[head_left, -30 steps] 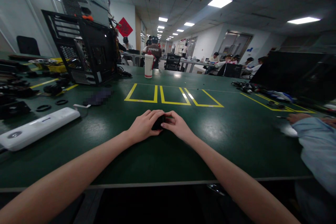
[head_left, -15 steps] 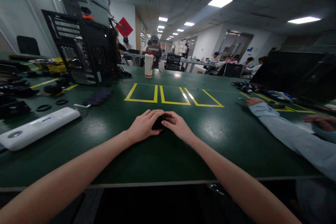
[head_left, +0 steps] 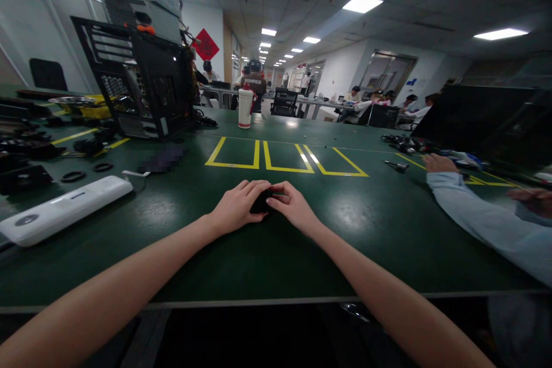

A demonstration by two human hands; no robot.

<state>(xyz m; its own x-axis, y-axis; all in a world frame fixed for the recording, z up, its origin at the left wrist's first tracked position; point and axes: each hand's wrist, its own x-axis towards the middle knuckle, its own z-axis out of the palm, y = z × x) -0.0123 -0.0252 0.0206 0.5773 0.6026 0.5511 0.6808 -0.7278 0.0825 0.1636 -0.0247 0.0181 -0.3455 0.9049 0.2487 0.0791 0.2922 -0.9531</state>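
A small black object sits low over the green table, between my two hands and partly covered by them. My left hand is wrapped round its left side, thumb below and fingers above. The fingers and thumb of my right hand pinch at its right edge. What exactly the object is cannot be made out. Beyond my hands, yellow tape outlines mark the table.
A white power strip, black rings and a black computer case stand left. Behind the tape is a white cup. A person's sleeved arm reaches in from the right, near a screwdriver-like tool.
The other person's hand has moved right, away from the dark tool, which now lies on the table in full view. My hands and the black object look the same.
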